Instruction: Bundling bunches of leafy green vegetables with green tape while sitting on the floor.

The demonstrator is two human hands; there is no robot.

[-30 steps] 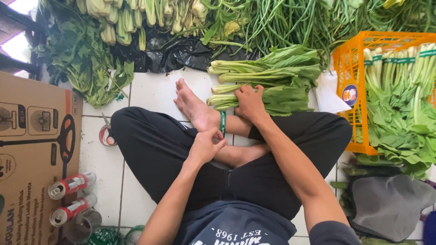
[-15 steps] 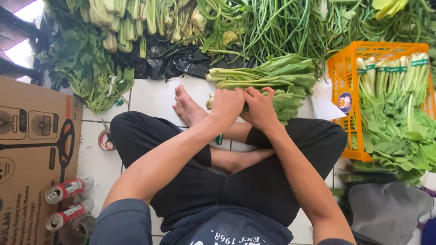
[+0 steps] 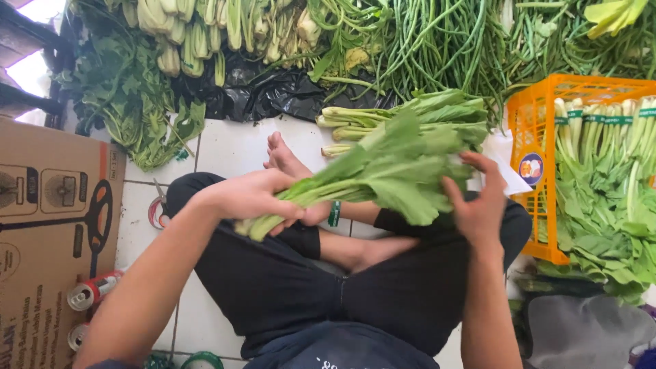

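I sit cross-legged on a white tiled floor. My left hand [image 3: 263, 198] grips the pale stalk end of a bunch of leafy greens [image 3: 383, 167], lifted over my lap. My right hand [image 3: 478, 201] is spread under the leafy end of the bunch, fingers apart, touching the leaves. A small green band [image 3: 334, 213] shows just below my left hand. More loose greens [image 3: 410, 113] of the same kind lie on the floor past my bare foot [image 3: 283, 158].
An orange plastic crate [image 3: 540, 123] with banded bunches stands at the right. Long beans [image 3: 437, 41], bok choy [image 3: 198, 34] and leafy piles line the far side on black plastic. At the left are a cardboard box [image 3: 48, 225], tape rolls [image 3: 158, 213] and cans [image 3: 92, 290].
Both hands were down on the pile of greens by my foot. They have lifted one bunch and swung it across my lap, left hand on the stalks, right hand under the leaves.
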